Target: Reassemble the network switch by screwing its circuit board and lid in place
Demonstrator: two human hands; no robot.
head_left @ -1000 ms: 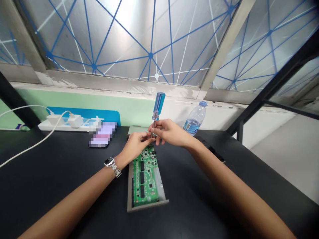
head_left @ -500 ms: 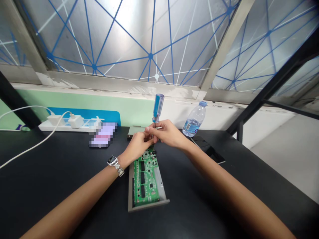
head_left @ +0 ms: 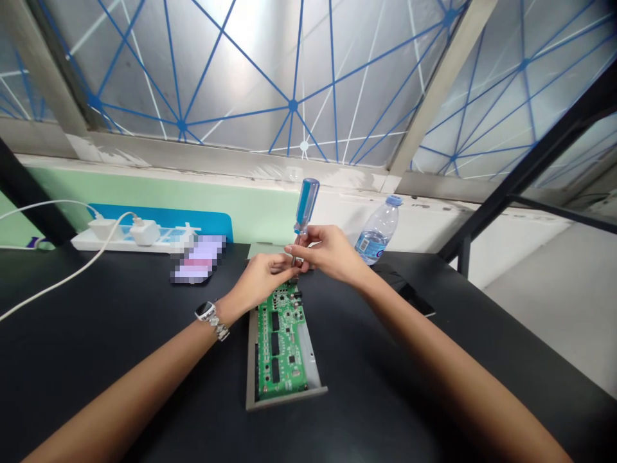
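My right hand (head_left: pixel 328 254) grips a screwdriver (head_left: pixel 307 204) by its metal shaft, thumb and fingers pinched together. The blue-and-clear handle points up, leaning slightly right. My left hand (head_left: pixel 260 278) is closed in a pinch at the lower end of the shaft. What lies between its fingertips is hidden. Both hands are over the far end of a green circuit board (head_left: pixel 299 366), which sits in a grey metal casing (head_left: pixel 251 379) on the black table. The screwdriver's tip is covered by my fingers. A silver watch (head_left: pixel 206 312) is on my left wrist.
Behind the hands lies a flat grey metal piece (head_left: pixel 263 249). A phone (head_left: pixel 198 260) and a white power strip (head_left: pixel 135 235) with plugged-in chargers are at the left. To the right are a water bottle (head_left: pixel 376 235) and a dark flat device (head_left: pixel 409 292).
My left hand and wrist have shifted left, uncovering slightly more of the lower shaft. My right hand and the screwdriver have risen slightly. The board stays in place.
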